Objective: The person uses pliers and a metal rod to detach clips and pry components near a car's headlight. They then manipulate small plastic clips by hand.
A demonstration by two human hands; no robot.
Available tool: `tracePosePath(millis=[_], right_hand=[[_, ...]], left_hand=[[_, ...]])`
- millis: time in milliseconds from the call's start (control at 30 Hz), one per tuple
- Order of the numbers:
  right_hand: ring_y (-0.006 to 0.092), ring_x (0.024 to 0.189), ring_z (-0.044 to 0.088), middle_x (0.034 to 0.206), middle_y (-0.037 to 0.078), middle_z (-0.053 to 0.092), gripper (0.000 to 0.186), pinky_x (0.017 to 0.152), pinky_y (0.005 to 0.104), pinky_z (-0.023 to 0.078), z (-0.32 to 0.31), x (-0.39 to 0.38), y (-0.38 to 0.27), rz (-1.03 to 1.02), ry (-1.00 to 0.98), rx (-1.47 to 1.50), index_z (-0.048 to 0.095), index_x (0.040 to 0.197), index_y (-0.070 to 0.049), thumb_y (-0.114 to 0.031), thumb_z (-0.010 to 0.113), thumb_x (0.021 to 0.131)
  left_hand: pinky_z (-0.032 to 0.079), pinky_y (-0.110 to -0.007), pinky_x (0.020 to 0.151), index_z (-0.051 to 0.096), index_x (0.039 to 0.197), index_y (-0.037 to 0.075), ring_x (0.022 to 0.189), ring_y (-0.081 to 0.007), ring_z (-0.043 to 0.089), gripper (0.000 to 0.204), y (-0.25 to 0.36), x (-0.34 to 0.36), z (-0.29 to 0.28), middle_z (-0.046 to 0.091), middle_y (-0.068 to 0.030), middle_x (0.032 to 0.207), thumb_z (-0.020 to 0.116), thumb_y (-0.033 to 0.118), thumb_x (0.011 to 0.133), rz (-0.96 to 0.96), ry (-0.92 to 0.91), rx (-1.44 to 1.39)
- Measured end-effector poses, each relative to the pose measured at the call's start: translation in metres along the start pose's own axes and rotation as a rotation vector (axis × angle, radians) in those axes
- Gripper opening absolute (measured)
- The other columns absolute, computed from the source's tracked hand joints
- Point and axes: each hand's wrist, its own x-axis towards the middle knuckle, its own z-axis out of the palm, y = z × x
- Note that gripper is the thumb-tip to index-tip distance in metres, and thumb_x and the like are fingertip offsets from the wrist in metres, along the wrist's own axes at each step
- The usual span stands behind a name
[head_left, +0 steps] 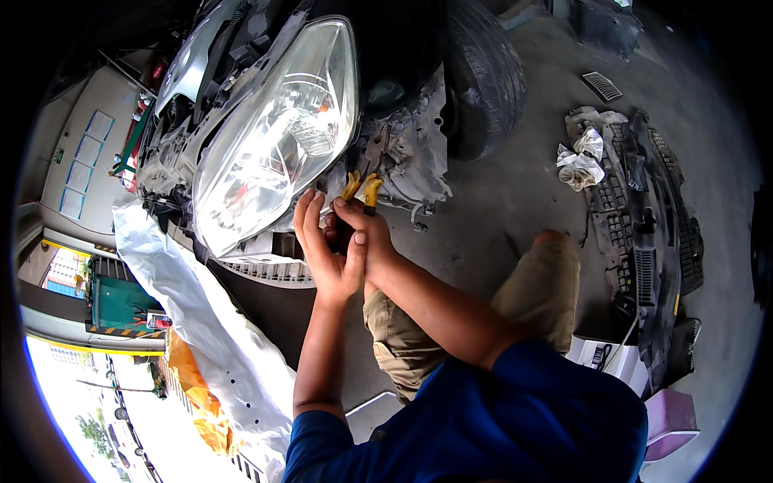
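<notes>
A pair of pliers with yellow and black handles (371,194) sticks up past the fingers of my right hand (372,241), which is closed around it. The pliers' jaws are hidden by my hands. My left hand (324,256) meets the right one at the wrist and heel, its fingers stretched upward and slightly curved, thumb raised. Something dark shows between the two palms, too shadowed to make out. Just beyond my hands is a car's large clear headlight (282,137), with the front bumper off and brackets bared around it. Torn grey lining (411,153) hangs beside the headlight.
A car tyre (487,80) stands at the far side. On the right, dark removed car trim (644,233) lies on the floor with crumpled plastic (584,161), near a pink bin (670,423). White sheeting (201,306) stretches along my left.
</notes>
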Motion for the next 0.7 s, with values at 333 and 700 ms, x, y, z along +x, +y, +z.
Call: tracePosePath(millis=[333, 700], right_hand=[[0.0141, 0.064, 0.054, 0.079, 0.002, 0.056, 0.017, 0.059, 0.0294, 0.046, -0.036, -0.017, -0.020, 0.149, -0.172, 0.213, 0.060, 0.097, -0.012, -0.028, 0.063, 0.093], [0.0201, 0.074, 0.061, 0.097, 0.012, 0.062, 0.034, 0.065, 0.0368, 0.050, -0.155, -0.073, -0.101, 0.173, -0.334, -0.041, 0.050, 0.123, -0.009, -0.022, 0.059, 0.094]], left_hand=[[0.057, -0.039, 0.075, 0.047, 0.140, 0.007, 0.090, -0.0338, 0.066, 0.087, 0.065, 0.008, 0.004, 0.059, -0.0193, 0.120, 0.083, 0.043, 0.069, -0.199, -0.359, 0.366], [0.056, -0.042, 0.084, 0.060, 0.124, 0.001, 0.100, -0.0364, 0.068, 0.053, 0.073, 0.008, 0.009, 0.064, -0.0213, 0.121, 0.079, 0.025, 0.080, -0.001, -0.573, 0.017]])
